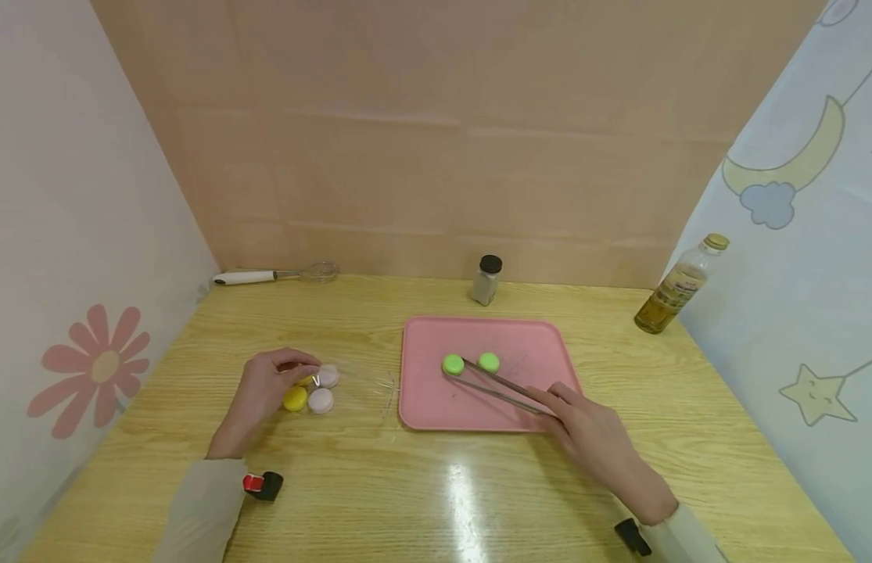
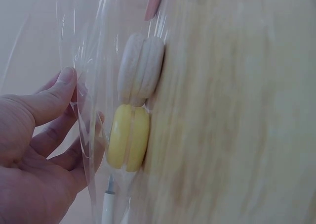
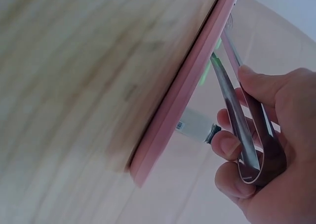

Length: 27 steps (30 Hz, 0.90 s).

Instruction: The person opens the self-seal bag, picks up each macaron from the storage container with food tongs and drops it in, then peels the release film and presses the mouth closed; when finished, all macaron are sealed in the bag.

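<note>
My right hand point(image 1: 597, 434) holds metal tongs point(image 3: 237, 115), its thumb on one arm and fingers curled round the other. The tong tips are at a green macaron point(image 1: 453, 364) on the pink tray point(image 1: 436, 332). Just right of it sits a second green macaron point(image 1: 488, 362). At the left, my left hand point(image 1: 260, 387) pinches the film of a clear plastic bag point(image 2: 96, 51) between thumb and fingers. Inside the bag lie yellow macarons point(image 1: 295, 399) and pale pink macarons point(image 1: 321, 401). One yellow macaron is partly hidden by the fingers.
Behind the tray stands a small black-capped jar point(image 1: 486, 283). A whisk point(image 1: 249, 277) lies along the back edge at left. At the back right is a bottle of amber liquid point(image 1: 678, 285). A pink backdrop point(image 1: 436, 188) and patterned side walls enclose the wooden table point(image 1: 365, 485).
</note>
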Available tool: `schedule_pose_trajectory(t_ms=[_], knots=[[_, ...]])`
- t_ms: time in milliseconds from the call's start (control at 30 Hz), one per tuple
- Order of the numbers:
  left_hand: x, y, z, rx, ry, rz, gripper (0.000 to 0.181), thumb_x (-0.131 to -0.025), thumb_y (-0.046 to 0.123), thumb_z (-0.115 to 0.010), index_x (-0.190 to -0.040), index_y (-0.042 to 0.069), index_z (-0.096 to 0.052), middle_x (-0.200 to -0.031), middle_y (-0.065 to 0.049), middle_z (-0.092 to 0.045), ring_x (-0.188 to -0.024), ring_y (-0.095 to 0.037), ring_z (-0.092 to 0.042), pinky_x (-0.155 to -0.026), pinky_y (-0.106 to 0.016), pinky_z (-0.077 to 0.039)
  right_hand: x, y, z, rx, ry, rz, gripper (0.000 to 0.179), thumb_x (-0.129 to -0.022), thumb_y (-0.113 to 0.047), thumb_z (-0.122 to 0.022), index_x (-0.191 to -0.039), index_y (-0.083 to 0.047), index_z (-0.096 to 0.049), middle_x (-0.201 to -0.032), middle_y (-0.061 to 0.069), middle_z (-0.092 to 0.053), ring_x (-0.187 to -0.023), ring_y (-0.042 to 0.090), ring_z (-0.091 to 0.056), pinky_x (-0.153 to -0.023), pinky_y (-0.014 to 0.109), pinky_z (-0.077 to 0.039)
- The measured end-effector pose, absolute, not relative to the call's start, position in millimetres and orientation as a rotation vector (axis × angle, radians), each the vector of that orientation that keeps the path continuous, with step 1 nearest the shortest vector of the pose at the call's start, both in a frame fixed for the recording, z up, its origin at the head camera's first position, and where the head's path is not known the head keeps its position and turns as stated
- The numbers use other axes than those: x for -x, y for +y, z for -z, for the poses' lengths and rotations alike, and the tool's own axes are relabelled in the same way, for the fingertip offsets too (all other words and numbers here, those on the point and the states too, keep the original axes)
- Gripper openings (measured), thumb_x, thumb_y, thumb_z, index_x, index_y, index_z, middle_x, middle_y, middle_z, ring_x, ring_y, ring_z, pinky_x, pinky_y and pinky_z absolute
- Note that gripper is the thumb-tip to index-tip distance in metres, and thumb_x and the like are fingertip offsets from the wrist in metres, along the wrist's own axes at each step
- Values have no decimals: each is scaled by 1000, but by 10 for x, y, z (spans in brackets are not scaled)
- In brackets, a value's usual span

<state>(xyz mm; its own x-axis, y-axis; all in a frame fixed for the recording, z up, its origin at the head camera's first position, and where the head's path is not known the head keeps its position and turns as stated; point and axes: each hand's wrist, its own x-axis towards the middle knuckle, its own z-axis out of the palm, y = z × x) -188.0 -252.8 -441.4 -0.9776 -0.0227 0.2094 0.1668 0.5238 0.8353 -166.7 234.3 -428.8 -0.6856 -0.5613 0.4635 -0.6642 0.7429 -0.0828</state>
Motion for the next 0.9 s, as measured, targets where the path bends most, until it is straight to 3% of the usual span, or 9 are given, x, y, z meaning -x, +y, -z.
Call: schedule_pose_trajectory(t_ms=[567,733,900], knots=[[1874,-2526,4399,78,-2597,1465,12,-95,16,-73,-100,7,-79,-100,-9,-74,-84,-23,-64,-68,-25,-52,1734,2278,4298,-982,-2459,-280,45,-84,-16,-79,-128,-18,-71,-85,-13,-50,-56,-1,-25,-43,16,-21],[1877,-2533,4400,89,-2600,1456,13,-95,17,-73,-100,7,-79,-100,-9,-74,-84,-22,-64,-68,-24,-51,1704,2245,4258,-1023,-2404,-319,46,-84,-15,-79,-129,-17,-71,-89,-13,-56,-57,-3,-27,-44,13,-22],[1875,-2532,4390,93,-2602,1455,12,-95,17,-73,-100,7,-79,-101,-8,-74,-85,-22,-63,-68,-24,-51,1656,2162,4180,-1089,-2353,-350,37,-94,-24,-70,-130,-17,-69,-95,-11,-62,-60,-3,-33,-46,11,-23]])
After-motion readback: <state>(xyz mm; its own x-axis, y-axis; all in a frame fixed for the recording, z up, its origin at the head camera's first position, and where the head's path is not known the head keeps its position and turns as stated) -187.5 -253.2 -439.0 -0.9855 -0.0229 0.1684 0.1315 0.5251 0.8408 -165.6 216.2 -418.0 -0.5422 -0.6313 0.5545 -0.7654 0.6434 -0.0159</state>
